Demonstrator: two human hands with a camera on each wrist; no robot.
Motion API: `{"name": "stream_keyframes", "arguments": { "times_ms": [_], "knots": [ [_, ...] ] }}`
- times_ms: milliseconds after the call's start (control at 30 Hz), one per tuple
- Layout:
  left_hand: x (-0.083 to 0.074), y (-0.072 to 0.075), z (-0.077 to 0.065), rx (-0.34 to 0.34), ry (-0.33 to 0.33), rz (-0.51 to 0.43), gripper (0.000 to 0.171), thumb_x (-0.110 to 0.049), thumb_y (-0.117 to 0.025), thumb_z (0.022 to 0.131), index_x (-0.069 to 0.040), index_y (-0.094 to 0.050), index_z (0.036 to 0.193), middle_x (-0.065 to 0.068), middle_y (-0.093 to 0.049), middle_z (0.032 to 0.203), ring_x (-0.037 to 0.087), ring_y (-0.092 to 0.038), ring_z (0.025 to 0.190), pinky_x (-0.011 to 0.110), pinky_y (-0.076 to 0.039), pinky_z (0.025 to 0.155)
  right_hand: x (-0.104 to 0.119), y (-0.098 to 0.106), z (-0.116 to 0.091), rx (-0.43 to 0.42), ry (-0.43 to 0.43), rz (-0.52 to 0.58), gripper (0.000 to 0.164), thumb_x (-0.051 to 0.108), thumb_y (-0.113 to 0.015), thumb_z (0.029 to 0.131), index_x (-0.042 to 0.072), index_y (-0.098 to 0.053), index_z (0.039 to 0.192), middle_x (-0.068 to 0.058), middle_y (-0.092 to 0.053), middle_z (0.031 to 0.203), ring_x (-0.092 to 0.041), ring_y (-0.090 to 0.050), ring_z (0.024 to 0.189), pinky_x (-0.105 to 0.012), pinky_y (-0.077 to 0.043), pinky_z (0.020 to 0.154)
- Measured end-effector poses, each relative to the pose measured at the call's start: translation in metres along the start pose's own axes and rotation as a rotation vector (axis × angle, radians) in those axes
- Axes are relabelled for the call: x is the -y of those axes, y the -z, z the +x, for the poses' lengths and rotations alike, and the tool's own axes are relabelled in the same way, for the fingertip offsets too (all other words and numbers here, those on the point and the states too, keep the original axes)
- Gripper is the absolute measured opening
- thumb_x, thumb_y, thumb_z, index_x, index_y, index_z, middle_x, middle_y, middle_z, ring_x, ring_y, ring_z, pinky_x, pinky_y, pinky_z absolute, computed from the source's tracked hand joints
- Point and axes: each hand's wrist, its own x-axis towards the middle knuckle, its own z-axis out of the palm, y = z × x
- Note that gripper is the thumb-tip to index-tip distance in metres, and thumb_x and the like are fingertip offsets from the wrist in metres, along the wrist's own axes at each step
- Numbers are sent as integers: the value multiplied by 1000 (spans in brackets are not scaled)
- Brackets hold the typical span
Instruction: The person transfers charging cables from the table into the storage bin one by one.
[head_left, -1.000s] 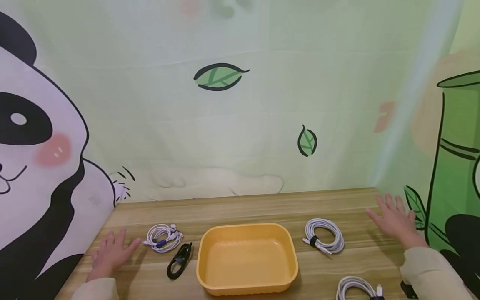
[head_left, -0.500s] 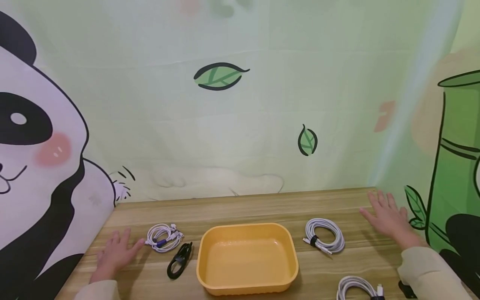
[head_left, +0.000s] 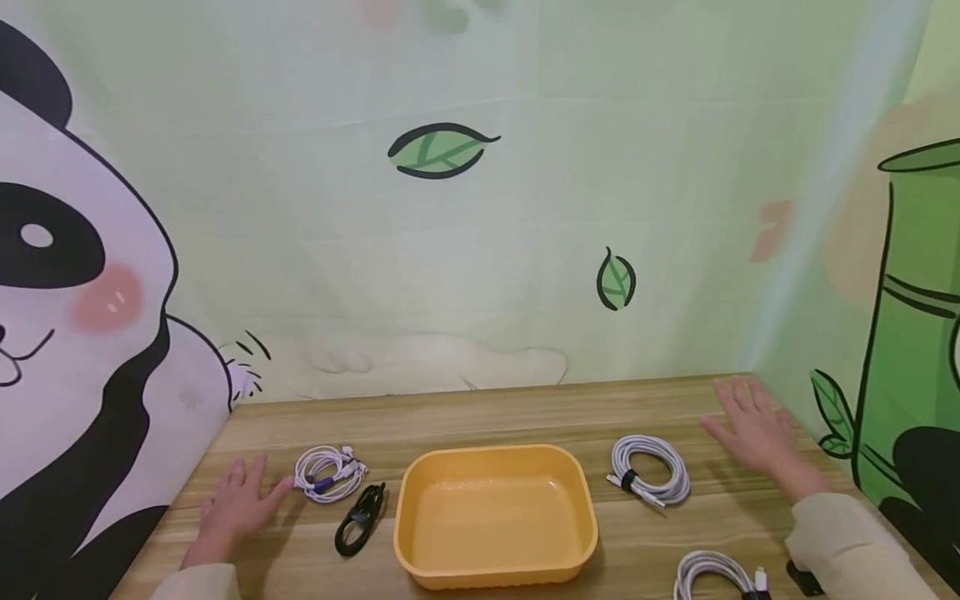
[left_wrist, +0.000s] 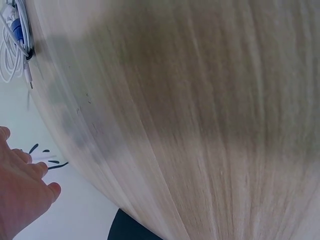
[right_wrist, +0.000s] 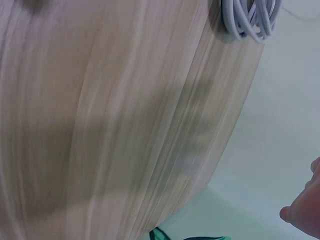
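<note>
The white cable coil lies on the tabletop, left of the yellow tray, and would best be lifted with loops and plugs gathered together. Nearly round, without a clear long axis, it points some plugs rightward. The left hand is near, the right hand well apart, both spread.

The yellow tray looks like smooth, glossy plastic, the grey cables matt, the surface wood-grained, the backdrop creased cloth.
</note>
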Motion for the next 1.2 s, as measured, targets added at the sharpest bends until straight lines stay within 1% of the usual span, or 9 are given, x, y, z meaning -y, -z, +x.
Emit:
{"name": "stream_keyframes", "arguments": {
  "times_ms": [67, 267, 633, 800, 933, 1100, 1200],
  "knots": [
    [0, 0, 1, -1, -3, -2, 85, -62, -28, 85, 4, -13, 138, 40, -1, 135, 56, -6, 121, 74, -9, 88, 4, 0, 1, 1, 9, -5, 72, 50, -34, 90, 0, -17, 139, -30, -11, 141, -47, -1, 129, -73, -8, 89],
    [-1, 1, 1, 3, -6, 1, 84, -60, -29, 86, 3, -13, 138, 39, 0, 136, 56, -7, 122, 74, -9, 88, 16, 0, 2, 21, 37, 1, 74, 53, -31, 90, 0, -15, 139, -29, -9, 142, -50, -4, 128, -73, -7, 90],
    [-4, 2, -2, -24, -26, -11, 83, -60, -30, 86, 2, -13, 138, 39, -2, 136, 55, -8, 122, 74, -9, 87, 36, -1, 4, 9, 80, 15, 71, 50, -37, 89, 3, -19, 139, -27, -12, 142, -49, -10, 127, -73, -10, 90],
    [-6, 2, -2, -46, -46, -8, 82, -59, -32, 86, 3, -15, 138, 39, -5, 135, 54, -10, 122, 74, -10, 87, 40, -2, 4, 0, 101, 7, 69, 47, -40, 89, 3, -21, 139, -27, -15, 142, -48, -13, 127, -72, -14, 89],
    [-7, 1, -2, -68, -62, 3, 81, -57, -33, 87, 3, -16, 137, 40, -7, 135, 55, -13, 121, 73, -13, 88, 43, -5, 4, 1, 113, 9, 68, 45, -41, 89, 4, -20, 139, -26, -15, 142, -47, -13, 128, -72, -14, 89],
    [-9, 0, -2, -102, -78, 12, 79, -56, -34, 87, 1, -15, 138, 38, -10, 135, 55, -18, 120, 72, -17, 88, 46, -6, 3, 1, 122, 11, 68, 45, -41, 89, 3, -21, 139, -27, -16, 142, -47, -14, 128, -72, -14, 90],
    [-10, 1, -2, -123, -85, 9, 77, -54, -36, 87, 0, -16, 138, 37, -12, 136, 54, -20, 120, 72, -18, 87, 48, -6, 3, 3, 124, 31, 67, 44, -41, 90, 3, -21, 139, -27, -16, 141, -47, -13, 128, -72, -13, 90]
  ]
}}
